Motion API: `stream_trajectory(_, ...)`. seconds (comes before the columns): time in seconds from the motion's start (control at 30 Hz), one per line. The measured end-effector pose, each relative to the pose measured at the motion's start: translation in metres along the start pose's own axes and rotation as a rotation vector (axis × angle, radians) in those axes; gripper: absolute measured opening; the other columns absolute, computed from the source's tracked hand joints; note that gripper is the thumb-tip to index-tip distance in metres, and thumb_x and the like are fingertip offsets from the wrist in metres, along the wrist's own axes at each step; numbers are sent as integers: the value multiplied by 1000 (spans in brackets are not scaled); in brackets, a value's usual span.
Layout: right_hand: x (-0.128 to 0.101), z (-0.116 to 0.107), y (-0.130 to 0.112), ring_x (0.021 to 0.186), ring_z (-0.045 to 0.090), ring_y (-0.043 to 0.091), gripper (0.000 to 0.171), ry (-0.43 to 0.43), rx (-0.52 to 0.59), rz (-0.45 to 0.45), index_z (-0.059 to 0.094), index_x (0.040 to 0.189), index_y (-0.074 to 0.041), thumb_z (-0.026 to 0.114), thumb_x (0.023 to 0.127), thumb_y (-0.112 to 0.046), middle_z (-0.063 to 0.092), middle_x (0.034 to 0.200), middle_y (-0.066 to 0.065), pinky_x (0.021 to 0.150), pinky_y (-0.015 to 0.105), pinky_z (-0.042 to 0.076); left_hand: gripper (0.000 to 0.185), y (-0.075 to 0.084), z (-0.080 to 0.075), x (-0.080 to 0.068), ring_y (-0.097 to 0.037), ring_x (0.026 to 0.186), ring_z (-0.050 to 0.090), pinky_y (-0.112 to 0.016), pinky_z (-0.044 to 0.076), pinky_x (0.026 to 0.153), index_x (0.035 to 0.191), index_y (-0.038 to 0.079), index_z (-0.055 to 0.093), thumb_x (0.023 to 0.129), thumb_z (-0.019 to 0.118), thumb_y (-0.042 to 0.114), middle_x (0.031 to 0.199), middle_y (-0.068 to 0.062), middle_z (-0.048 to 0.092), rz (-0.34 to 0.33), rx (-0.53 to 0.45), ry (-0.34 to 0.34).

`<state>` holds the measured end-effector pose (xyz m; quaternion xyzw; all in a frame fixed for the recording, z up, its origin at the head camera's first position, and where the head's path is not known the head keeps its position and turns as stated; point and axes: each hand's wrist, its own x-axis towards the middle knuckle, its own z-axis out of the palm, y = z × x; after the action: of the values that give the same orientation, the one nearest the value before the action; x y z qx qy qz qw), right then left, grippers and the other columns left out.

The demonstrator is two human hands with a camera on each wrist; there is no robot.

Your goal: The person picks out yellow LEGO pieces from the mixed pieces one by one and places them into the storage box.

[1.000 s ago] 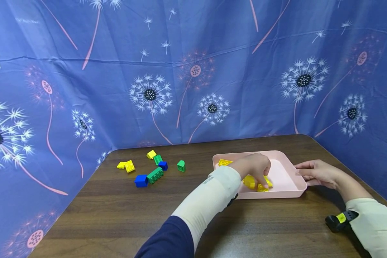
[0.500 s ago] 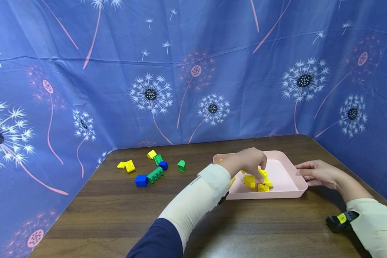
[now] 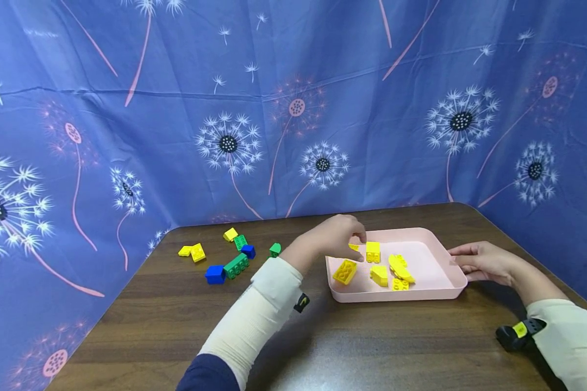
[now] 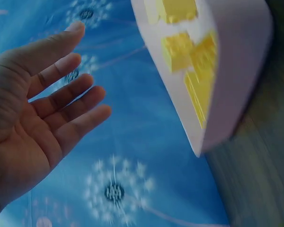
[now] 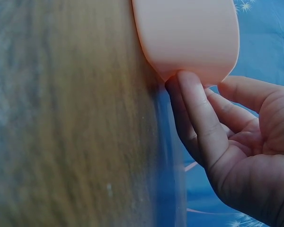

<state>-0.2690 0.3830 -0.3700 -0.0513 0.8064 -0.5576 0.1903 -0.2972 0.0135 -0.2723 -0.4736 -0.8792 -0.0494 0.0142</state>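
A shallow pink tray [image 3: 432, 266] lies on the table at the right, holding several yellow toy building bricks. My left hand [image 3: 333, 239] hovers over the tray's left end, fingers relaxed with nothing in them; the left wrist view shows its bare palm [image 4: 28, 132] facing the camera. Beneath it lies a yellow studded brick [image 3: 344, 272], and a slanted yellow brick [image 3: 379, 275] is near the tray's middle. At the tray's right end my right hand [image 3: 486, 263] holds the wall with its fingertips, which meet the pink outer side [image 5: 189, 42] and rim in the right wrist view.
Loose bricks lie on the table's left side: a blue one [image 3: 215, 275], a long green one [image 3: 236, 265], a yellow one [image 3: 197, 252] and several others. A small green brick [image 3: 275, 250] sits near my left forearm. A dandelion-print blue cloth [image 3: 274, 136] hangs behind the table [image 3: 352, 347].
My left hand has drawn back left from the bricks mid-tray to the left end, uncovering several yellow bricks. My right hand has stayed at the tray's right end.
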Motion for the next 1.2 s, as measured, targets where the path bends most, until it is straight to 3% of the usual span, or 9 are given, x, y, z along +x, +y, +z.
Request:
stream_trajectory(0.4, 3, -2, 0, 90, 67, 15, 61, -19, 8, -14, 24, 137, 23, 56, 98, -10, 66, 109, 7, 76, 38, 57, 32, -45, 8, -86, -15, 91, 58, -27, 49, 79, 105, 11, 71, 79, 82, 27, 100, 1, 66, -147, -107, 98)
stream_trajectory(0.7, 3, -2, 1, 90, 67, 15, 60, -7, -2, 3, 25, 138, 22, 56, 99, -11, 66, 109, 8, 76, 38, 57, 30, -74, 6, -145, -20, 91, 61, -33, 51, 81, 103, 7, 70, 78, 83, 20, 99, -1, 65, -209, -145, 238)
stream_trajectory(0.97, 3, -3, 0, 91, 67, 15, 62, -15, 1, -3, 23, 138, 23, 57, 98, -11, 66, 111, 9, 77, 39, 57, 29, -101, -5, -187, -26, 96, 64, -40, 53, 82, 103, 9, 70, 80, 82, 22, 106, -8, 64, -389, -176, 252)
stream_trajectory(1.2, 4, -3, 1, 90, 67, 16, 63, -25, 7, -13, 24, 137, 23, 58, 98, -12, 67, 108, 7, 77, 39, 57, 29, -128, -8, -213, -27, 95, 62, -45, 51, 81, 103, 6, 70, 81, 80, 20, 103, -8, 65, -509, -146, 279)
